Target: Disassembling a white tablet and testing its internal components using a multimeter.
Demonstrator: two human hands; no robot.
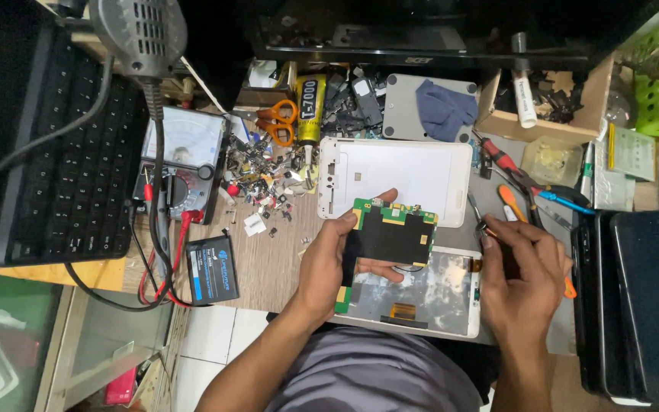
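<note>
My left hand point(328, 263) holds a green circuit board point(387, 236) with a black shield over its middle, lifted just above an opened white tablet point(429, 301) whose inside faces up. My right hand point(522, 278) is closed around a thin tool point(480, 221), its metal tip pointing up and left beside the board's right edge. Behind the board lies the tablet's white back cover point(406, 172), inner side up.
An analog multimeter point(181, 164) with red and black leads, a black battery point(213, 268), orange scissors point(278, 120), a glue tube point(310, 103), a heap of small parts point(265, 175), a black keyboard point(70, 164), screwdrivers and pliers point(524, 191), and black tablets point(642, 297) crowd the wooden bench.
</note>
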